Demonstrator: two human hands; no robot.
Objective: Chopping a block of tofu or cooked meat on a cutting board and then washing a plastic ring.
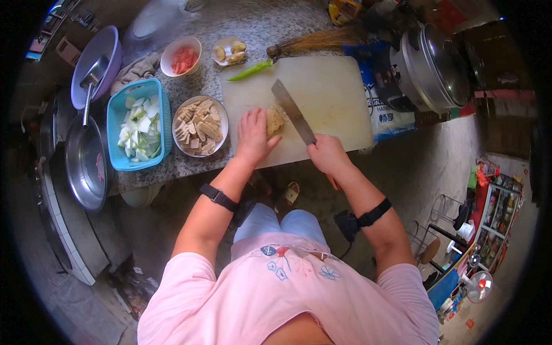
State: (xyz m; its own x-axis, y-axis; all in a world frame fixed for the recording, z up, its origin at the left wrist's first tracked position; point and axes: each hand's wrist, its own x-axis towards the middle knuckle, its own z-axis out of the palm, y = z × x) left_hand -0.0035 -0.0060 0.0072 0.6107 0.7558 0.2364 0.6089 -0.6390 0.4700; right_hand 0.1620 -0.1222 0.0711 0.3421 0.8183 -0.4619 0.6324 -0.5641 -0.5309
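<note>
My right hand [328, 156] grips the handle of a kitchen cleaver [294, 111]. The blade slants up and left over a whitish cutting board [332, 99], just right of a tan lump of food [274, 120]. My left hand [253, 133] steadies that lump from its left side, fingers together and thumb at its near edge. Whether the blade touches the lump I cannot tell. A green chili pepper [251, 70] lies across the board's far left corner. Left of the board, a white bowl [199, 125] holds tan slices of similar food.
Further left stand a blue plastic basket [165, 129] of cut pale vegetables, a metal basin [77, 164] and a purple basin [114, 47]. Beyond are a bowl of red pieces [184, 60], a small dish of ginger [230, 51] and a straw brush [315, 39]. A lidded pot [414, 69] stands right.
</note>
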